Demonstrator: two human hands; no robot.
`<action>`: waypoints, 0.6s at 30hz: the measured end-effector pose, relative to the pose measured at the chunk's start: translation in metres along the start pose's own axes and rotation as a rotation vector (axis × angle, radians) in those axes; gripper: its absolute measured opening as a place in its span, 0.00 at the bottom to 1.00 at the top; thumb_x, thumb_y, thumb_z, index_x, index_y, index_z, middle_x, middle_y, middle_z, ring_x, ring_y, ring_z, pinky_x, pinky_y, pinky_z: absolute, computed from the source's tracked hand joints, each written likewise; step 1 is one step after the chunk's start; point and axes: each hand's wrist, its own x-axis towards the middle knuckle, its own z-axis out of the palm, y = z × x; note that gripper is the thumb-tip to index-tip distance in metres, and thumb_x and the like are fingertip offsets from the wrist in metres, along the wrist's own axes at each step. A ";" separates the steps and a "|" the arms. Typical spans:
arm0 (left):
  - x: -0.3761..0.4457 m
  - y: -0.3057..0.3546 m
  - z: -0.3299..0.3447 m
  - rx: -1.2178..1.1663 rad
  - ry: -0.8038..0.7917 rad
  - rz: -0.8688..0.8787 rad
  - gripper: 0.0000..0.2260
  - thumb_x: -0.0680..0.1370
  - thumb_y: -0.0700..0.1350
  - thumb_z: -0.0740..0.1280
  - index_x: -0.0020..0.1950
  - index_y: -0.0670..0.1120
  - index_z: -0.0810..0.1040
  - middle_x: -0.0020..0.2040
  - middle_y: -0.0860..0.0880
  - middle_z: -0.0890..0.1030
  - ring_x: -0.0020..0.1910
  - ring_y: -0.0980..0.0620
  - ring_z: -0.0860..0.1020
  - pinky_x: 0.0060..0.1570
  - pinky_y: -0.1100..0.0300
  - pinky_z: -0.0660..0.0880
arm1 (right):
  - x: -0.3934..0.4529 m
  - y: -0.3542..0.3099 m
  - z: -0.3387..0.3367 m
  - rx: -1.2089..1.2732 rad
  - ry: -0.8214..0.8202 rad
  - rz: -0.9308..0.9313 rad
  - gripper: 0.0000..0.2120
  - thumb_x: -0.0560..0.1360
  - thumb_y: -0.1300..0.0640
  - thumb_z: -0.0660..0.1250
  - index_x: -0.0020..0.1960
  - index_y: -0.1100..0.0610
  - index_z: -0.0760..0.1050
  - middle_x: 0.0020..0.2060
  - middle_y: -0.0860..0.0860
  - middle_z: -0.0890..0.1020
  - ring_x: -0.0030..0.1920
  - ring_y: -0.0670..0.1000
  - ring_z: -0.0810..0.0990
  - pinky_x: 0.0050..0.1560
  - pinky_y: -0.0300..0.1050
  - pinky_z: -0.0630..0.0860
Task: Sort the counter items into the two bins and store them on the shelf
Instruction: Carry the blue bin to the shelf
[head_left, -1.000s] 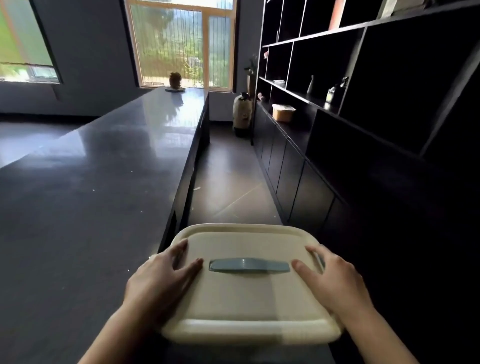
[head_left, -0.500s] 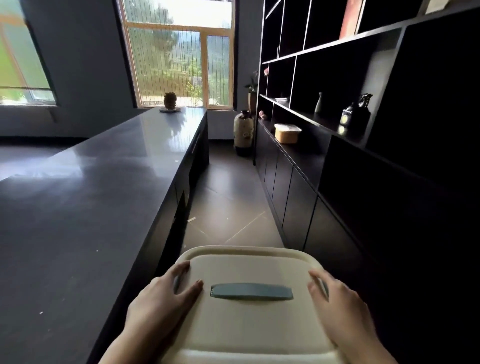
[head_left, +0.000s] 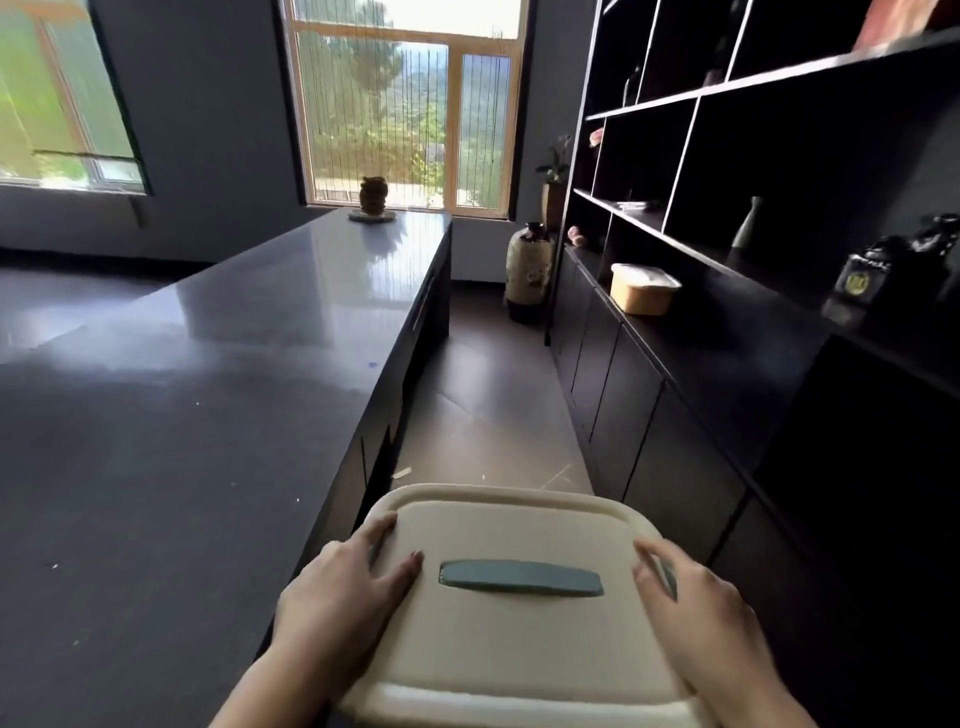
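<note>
Dark shelf unit (head_left: 779, 291) fills the right side: open compartments above, closed cabinet doors below. Long dark counter (head_left: 208, 389) fills the left side, top glossy and reflecting the window (head_left: 405, 104) at the far end. A strip of floor (head_left: 483, 395) runs between counter and shelf unit.

Cream bin (head_left: 519, 623) with lid on sits low centre, held above the aisle, just beside the counter's near edge. Grey handle (head_left: 521, 578) lies flat across the lid's middle.

Left hand (head_left: 337, 603): on the bin's left edge, thumb over the lid top toward the handle, fingers wrapped down the side; gripping the bin. Right hand (head_left: 711, 618): on the right edge, mirrored, thumb on the lid, fingers curled over the rim; gripping the bin. Fingertips under the rim hidden.

Second bin (head_left: 643, 289), tan body with pale lid, rests on the shelf unit's ledge above the cabinet doors, well apart from the held bin. Tall ceramic jar (head_left: 529, 270) stands on the floor at the unit's far end. Small brown vase (head_left: 373, 194) on the counter's far end. Dark bottle (head_left: 857, 280) on a shelf at right; label blurred.
</note>
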 end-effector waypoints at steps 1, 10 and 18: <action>0.024 0.005 -0.001 0.000 0.001 0.010 0.25 0.73 0.70 0.56 0.70 0.69 0.59 0.56 0.55 0.77 0.56 0.53 0.76 0.44 0.58 0.70 | 0.020 -0.008 0.001 -0.004 0.009 0.009 0.16 0.78 0.43 0.58 0.65 0.40 0.71 0.53 0.48 0.81 0.54 0.52 0.79 0.48 0.44 0.71; 0.212 0.070 0.025 0.026 -0.054 0.129 0.25 0.73 0.69 0.56 0.70 0.68 0.60 0.55 0.53 0.77 0.55 0.52 0.77 0.45 0.57 0.71 | 0.187 -0.019 0.012 0.039 0.072 0.098 0.15 0.79 0.47 0.59 0.65 0.43 0.72 0.55 0.49 0.82 0.56 0.53 0.79 0.53 0.46 0.73; 0.364 0.148 0.073 0.011 -0.078 0.120 0.25 0.73 0.70 0.57 0.69 0.68 0.62 0.56 0.54 0.79 0.54 0.52 0.78 0.49 0.56 0.76 | 0.369 0.000 0.019 -0.026 0.054 0.066 0.16 0.80 0.46 0.56 0.67 0.44 0.70 0.57 0.48 0.81 0.59 0.51 0.78 0.55 0.45 0.72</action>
